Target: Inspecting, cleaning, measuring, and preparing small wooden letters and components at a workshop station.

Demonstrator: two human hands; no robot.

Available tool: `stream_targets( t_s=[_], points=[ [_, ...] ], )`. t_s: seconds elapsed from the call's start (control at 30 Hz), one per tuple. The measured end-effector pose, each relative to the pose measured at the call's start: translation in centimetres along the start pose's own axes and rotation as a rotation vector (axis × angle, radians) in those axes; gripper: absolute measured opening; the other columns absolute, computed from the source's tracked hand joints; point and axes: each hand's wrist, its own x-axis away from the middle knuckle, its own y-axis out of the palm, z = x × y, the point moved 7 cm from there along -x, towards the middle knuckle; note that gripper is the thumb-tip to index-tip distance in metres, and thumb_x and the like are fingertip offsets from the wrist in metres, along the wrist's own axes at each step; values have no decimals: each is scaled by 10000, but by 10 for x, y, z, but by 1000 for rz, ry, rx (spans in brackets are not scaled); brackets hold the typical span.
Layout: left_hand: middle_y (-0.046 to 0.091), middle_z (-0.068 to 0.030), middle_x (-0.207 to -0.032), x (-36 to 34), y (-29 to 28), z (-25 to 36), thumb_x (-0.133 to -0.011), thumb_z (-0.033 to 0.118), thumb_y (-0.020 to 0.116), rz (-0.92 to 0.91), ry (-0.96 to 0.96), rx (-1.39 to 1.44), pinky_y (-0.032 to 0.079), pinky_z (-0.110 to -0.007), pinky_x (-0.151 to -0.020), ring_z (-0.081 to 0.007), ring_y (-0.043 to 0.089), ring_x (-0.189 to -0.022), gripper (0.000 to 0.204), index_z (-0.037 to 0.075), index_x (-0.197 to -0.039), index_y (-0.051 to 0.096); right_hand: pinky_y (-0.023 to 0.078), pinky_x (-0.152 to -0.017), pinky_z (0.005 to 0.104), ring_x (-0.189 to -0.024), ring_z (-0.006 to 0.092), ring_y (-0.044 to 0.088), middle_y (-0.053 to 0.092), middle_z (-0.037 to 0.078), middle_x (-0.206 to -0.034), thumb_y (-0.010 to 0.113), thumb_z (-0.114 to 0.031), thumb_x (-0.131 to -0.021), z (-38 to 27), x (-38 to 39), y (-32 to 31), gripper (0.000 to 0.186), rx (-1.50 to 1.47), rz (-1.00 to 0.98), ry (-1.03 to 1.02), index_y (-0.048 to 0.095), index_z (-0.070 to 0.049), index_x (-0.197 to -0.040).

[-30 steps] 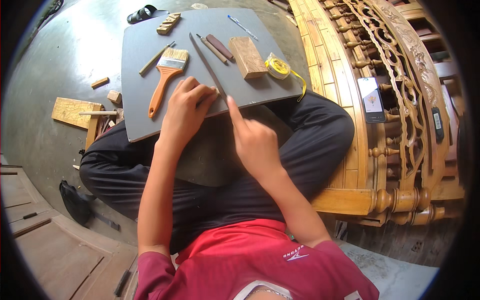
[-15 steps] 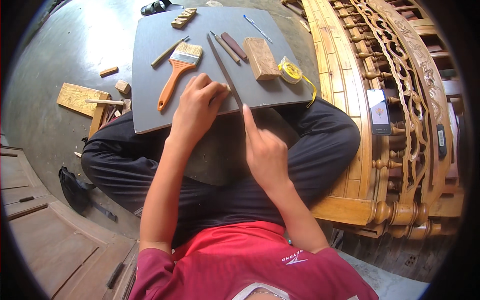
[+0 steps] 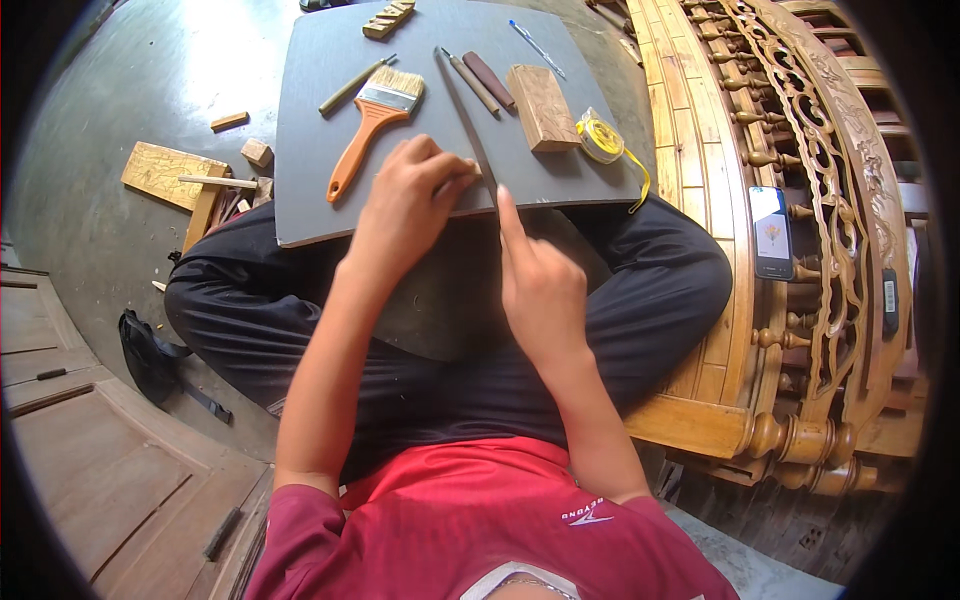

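Observation:
My right hand (image 3: pixel 543 290) grips a long, dark, narrow file (image 3: pixel 463 110), its index finger stretched along the tool; the handle end is hidden by the hand. The file points away over the near edge of a grey board (image 3: pixel 320 180). My left hand (image 3: pixel 412 195) is closed in a pinch at that edge, with a small pale piece of wood (image 3: pixel 474 168) barely showing at its fingertips against the file. Left of the file lies a wide paintbrush (image 3: pixel 365 135) with an orange handle. To its right are a wooden block (image 3: pixel 542 108) and a yellow tape measure (image 3: pixel 600 138).
Farther back on the board lie thin handled tools (image 3: pixel 357 84), a dark red handle (image 3: pixel 489 80), a blue pen (image 3: pixel 537 48) and a notched wood piece (image 3: pixel 389 18). Wood scraps (image 3: pixel 175 175) sit on the floor at left. A phone (image 3: pixel 771 232) rests on the carved wooden bench (image 3: pixel 690 130) at right.
The whole view has shifted a little, so the board appears higher and farther right. Against the board, the file and my right hand have slid slightly forward; my left hand keeps its place.

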Motion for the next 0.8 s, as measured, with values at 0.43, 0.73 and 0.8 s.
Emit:
stream_targets(
  t_s=[0.43, 0.73, 0.8],
  points=[
    [625, -148, -891, -8, -10, -5, -894, 35, 785, 122, -5, -59, 496, -424, -731, -321, 630, -841, 104, 11, -996, 786, 509, -619, 389, -606, 211, 569, 514, 44, -667, 682, -25, -934, -2, 36, -24, 675, -57, -22, -1, 505, -64, -1584],
    [602, -129, -896, 1, -9, -13, -905, 22, 754, 105, -63, -31, 507, -444, -774, -325, 610, -876, 54, 19, -958, 743, 518, -611, 397, -613, 213, 600, 539, 38, -668, 680, -55, -943, -5, 5, -7, 646, -65, 52, -35, 530, -90, -1571],
    [607, -128, -905, 1, -11, -9, -903, 28, 757, 123, -68, -45, 508, -446, -784, -327, 610, -879, 60, 19, -961, 746, 519, -611, 396, -612, 212, 601, 544, 36, -668, 681, -58, -943, -3, 18, -13, 652, -74, 35, -30, 527, -98, -1576]
  ],
)
